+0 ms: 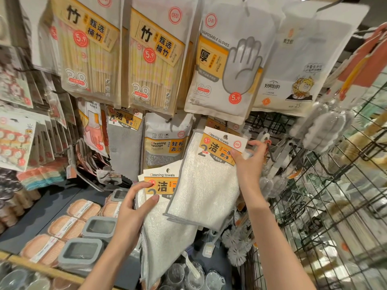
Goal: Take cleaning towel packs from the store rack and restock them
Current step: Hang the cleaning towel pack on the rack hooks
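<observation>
Fingers of right hand (249,162) pinch upper towel pack (207,181) card edge — left hand (134,208) grips lower towel pack (165,227).

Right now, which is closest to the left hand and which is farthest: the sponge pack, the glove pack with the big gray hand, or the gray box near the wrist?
From the left hand:
1. Gray box, just left of the wrist, on the shelf.
2. Cleaning sponge pack, hanging above the hand.
3. Disposable gloves pack, high up and to the right.
</observation>
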`<state>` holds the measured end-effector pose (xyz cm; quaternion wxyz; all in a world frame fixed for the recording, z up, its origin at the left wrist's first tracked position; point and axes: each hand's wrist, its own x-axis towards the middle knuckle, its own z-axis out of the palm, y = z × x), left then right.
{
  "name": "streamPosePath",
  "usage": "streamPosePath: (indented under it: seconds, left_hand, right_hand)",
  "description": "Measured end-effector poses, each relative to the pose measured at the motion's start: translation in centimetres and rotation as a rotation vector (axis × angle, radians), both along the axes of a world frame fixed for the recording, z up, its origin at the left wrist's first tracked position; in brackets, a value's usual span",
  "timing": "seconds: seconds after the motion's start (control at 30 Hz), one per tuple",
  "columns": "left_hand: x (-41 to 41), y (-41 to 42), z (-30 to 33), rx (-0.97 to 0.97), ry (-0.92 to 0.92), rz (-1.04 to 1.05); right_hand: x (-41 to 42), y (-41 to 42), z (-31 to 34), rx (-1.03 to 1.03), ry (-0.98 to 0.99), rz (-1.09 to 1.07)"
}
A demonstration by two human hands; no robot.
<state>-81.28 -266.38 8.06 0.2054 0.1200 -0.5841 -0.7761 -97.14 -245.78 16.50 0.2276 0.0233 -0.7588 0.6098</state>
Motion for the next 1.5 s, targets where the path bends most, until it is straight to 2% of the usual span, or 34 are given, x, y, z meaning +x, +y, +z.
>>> streamPosePath:
  seconds: [0.3, 0.77, 0.93, 1.07, 1.37, 1.5]
  left_hand:
    - [-0.1, 0.1, -0.1, 0.029, 0.002, 0.004]
    - [0.5, -0.4, -0.1, 0.044, -0.021, 0.026]
    - [0.5, -0.3, -0.3, 0.049, -0.018, 0.021]
    - [0.6, 0.0, -0.2, 0.031, -0.01, 0.003]
    - [0.3, 0.9, 0.3, 0.025, -0.006, 0.004]
    - [0.4, 1.3, 0.7, -0.015, -0.012, 0.014]
  right_hand:
    - [-3.4, -0.2, -0.3, 0.121, 0.021, 0.086]
    - [-6.4, 0.5, 1.0, 0.345, -0.071, 0.222]
    - [-4.9, 0.7, 0.2, 0.407, -0.133, 0.23]
    - [-2.5, 0.8, -0.5, 0.402, -0.091, 0.216]
    - [3.5, -1.7, -1.7, 0.308, -0.098, 0.438]
    - [5.1, -3.0, -3.2, 0.369, -0.189, 0.527]
